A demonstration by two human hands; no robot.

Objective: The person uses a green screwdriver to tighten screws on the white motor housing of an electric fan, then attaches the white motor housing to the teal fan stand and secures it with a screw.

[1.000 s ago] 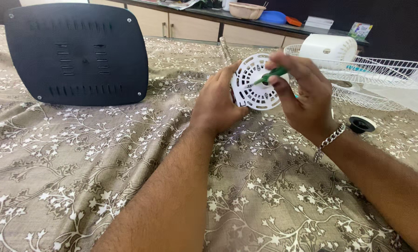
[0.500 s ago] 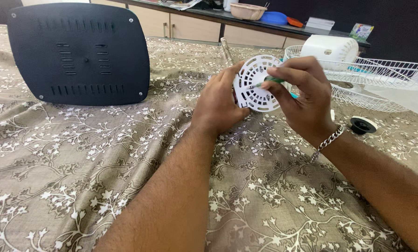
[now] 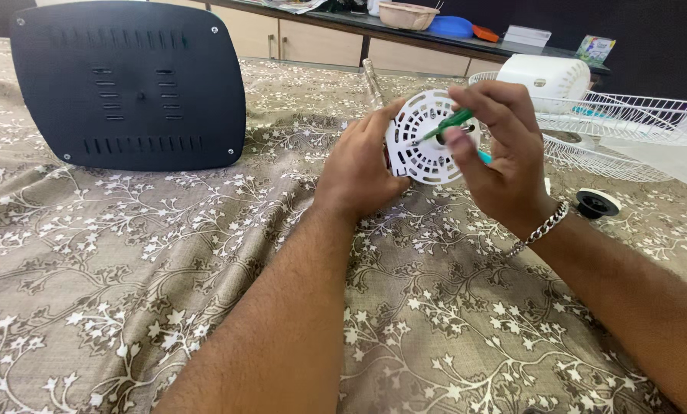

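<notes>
Floral-cloth worktop (image 3: pixel 129 253): left hand (image 3: pixel 359 165) grips white vented fan cover (image 3: pixel 424 157), right hand (image 3: pixel 496 149) pinches green screwdriver (image 3: pixel 452 121); keep tip square, cover steady.

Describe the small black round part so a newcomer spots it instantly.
Start at the white wire fan guard lying on the flower-patterned cloth at far right. Just in front of it, beside the right hand wrist's chain bracelet, sits a small black round cap. It is the only small dark piece there.
</notes>
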